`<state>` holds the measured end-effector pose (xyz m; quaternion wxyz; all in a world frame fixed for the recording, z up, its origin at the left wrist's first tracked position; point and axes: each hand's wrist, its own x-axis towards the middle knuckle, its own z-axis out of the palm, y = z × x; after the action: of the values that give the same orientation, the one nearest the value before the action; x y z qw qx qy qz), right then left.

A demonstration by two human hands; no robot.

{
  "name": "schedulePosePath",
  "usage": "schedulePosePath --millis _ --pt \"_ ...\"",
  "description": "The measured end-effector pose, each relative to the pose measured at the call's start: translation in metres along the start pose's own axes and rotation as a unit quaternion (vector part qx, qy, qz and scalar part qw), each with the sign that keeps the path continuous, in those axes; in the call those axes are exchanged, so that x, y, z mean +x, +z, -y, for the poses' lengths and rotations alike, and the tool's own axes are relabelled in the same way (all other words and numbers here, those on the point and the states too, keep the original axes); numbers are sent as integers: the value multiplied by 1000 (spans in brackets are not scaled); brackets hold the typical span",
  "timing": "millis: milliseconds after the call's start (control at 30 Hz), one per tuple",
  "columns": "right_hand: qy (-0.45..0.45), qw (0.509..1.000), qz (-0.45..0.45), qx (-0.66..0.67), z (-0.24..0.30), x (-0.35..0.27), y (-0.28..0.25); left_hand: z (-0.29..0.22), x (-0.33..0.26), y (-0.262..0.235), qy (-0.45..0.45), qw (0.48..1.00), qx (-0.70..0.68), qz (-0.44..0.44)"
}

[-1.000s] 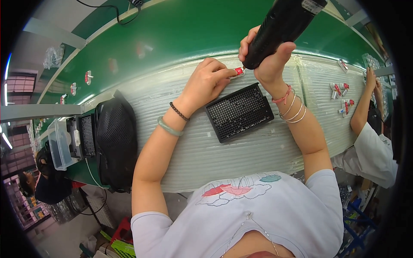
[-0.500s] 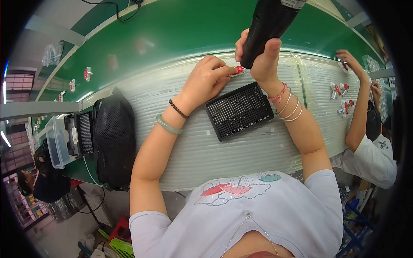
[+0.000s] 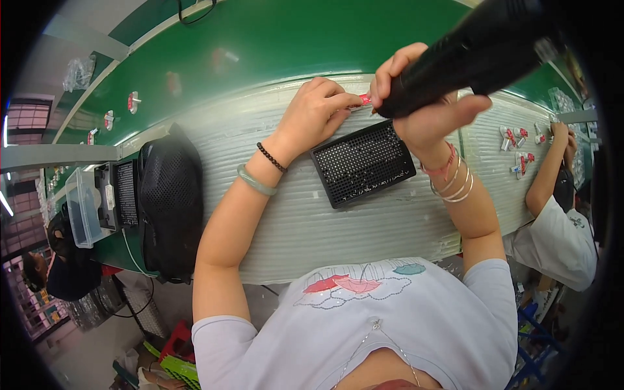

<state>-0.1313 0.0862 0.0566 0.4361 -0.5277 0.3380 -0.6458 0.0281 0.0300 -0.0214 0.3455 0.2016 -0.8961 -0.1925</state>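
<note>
My left hand (image 3: pixel 314 109) rests on the ribbed mat, its fingertips pinching a small red-and-white part (image 3: pixel 364 99). In my right hand (image 3: pixel 426 130) is a black electric screwdriver (image 3: pixel 471 58), its body tilted up to the right. The fingers wrap around its lower end while the thumb sticks out. That lower end is close beside the red-and-white part; whether they touch I cannot tell. Just nearer than both hands lies a black perforated tray (image 3: pixel 364 172) holding many tiny pale pieces, probably screws. My right hand hides its far right corner.
A black mesh bag (image 3: pixel 170 201) stands at left, beside a clear plastic bin (image 3: pixel 81 208). More red-and-white parts (image 3: pixel 520 135) lie at right, near a co-worker's arm (image 3: pixel 548 166). Others (image 3: pixel 134 103) are on the green surface (image 3: pixel 279 39) at far left.
The screwdriver has swung from nearly upright to a strong rightward tilt, and my right hand has turned with it, thumb lifting outward. The co-worker's raised hand has come down. My left hand stays nearly still.
</note>
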Motion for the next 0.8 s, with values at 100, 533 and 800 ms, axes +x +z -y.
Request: schedulePosePath --millis 100,533,800 --pt "27 999 3 20 -3 -22 4 2 -1 0 7 1000 2 -12" --pt "37 999 -9 -1 -18 -35 -6 1 0 1 -7 1000 -2 0" --pt "36 999 -38 -3 -22 -36 -3 1 -1 1 -8 1000 0 2"
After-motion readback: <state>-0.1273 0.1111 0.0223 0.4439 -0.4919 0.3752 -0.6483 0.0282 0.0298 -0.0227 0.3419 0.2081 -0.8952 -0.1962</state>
